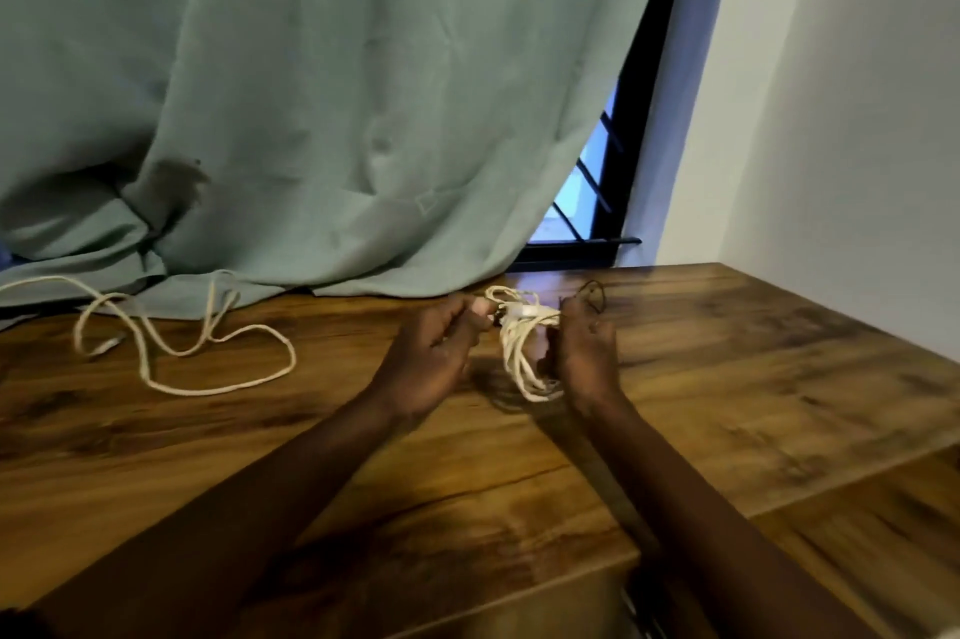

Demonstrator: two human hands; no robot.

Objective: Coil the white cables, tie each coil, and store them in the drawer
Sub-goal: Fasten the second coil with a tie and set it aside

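Item: coiled white cable, held just above the wooden table between both hands. Left hand: grip pinched on the coil's upper end. Right hand: grip closed around the coil's right side, a thin dark tie rising past its fingertips. Item: second white cable, loose and uncoiled, on the table at left, reaching the green curtain. No readable writing or brand marks.
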